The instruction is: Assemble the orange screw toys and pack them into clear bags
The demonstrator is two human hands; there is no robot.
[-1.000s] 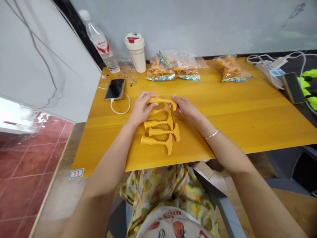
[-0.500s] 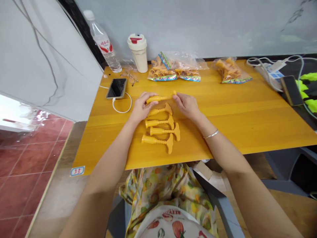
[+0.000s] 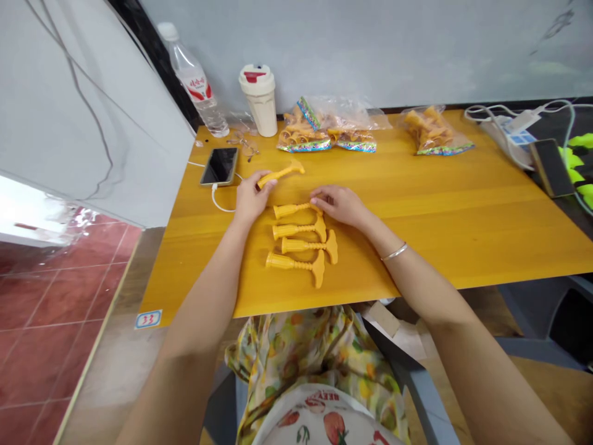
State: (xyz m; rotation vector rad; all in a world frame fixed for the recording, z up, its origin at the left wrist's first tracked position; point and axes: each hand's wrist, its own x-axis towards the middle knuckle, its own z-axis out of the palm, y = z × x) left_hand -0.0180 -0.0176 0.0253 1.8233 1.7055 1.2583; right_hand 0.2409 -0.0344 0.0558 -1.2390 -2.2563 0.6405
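Note:
My left hand [image 3: 252,196] is closed around the grooved handle of a yellow plastic toy hammer [image 3: 290,170], whose head points to the right above the table. My right hand [image 3: 340,204] has its thumb and fingertips at the head of another yellow toy hammer [image 3: 290,211], the farthest one in a column, and partly hides that head. Nearer to me in the same column lie a yellow toy hammer [image 3: 296,231], one more toy hammer [image 3: 306,245] and the nearest toy hammer [image 3: 291,263], all with their heads to the right.
Clear bags of orange-yellow plastic pieces [image 3: 303,133] lie at the back, with another such bag [image 3: 430,130] farther right. A white cup [image 3: 262,105], a water bottle [image 3: 197,83], glasses [image 3: 245,143] and a charging phone [image 3: 219,165] stand or lie at the left. A power strip [image 3: 516,133] is at right.
My left hand has moved left with its toy hammer, which now tilts up to the right. My right hand has left that hammer's head and come nearer, to the head of the farthest lying hammer.

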